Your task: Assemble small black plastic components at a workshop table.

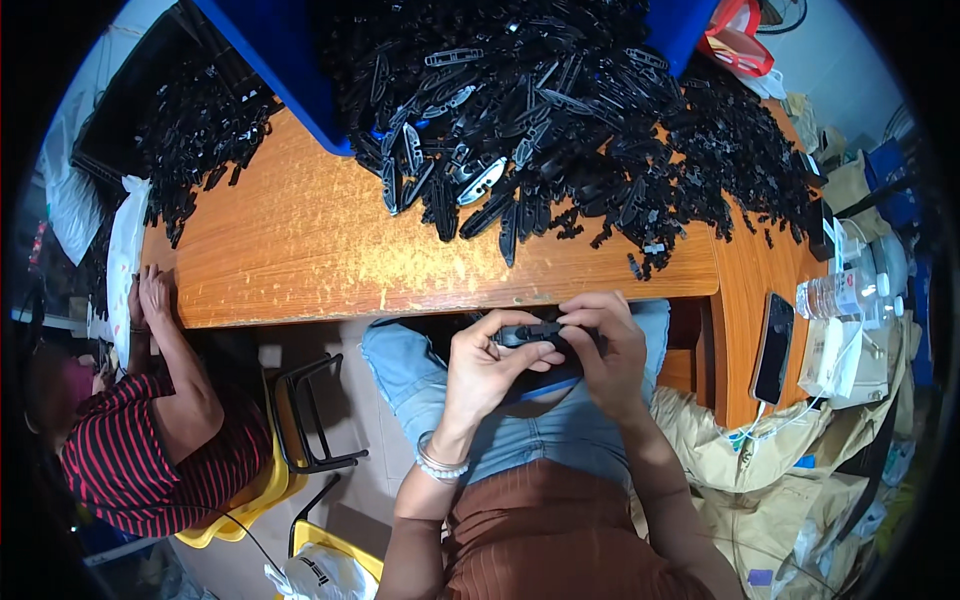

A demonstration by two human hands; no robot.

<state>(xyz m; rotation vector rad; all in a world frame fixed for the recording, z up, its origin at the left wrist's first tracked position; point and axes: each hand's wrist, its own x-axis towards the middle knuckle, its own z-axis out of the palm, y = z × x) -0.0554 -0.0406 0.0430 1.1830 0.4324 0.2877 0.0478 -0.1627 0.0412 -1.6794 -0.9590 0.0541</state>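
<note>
In what looks like a small workshop, black plastic parts (pixel 560 120) lie heaped along the far edge of a scuffed wooden tabletop (pixel 290 230), a co-worker (pixel 165 450) seated at its near-left corner, crumpled sacks (pixel 740 510) by its near-right.

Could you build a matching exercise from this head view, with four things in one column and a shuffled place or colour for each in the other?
Things:
1. black part
2. phone
3. clear bottles
4. jeans

Places and colours:
A. right of the phone in the picture
B. light blue
C. held between the left hand and the right hand
D. on the wooden table, a white cable at its near end

Pairs: 1-C, 2-D, 3-A, 4-B.
</note>
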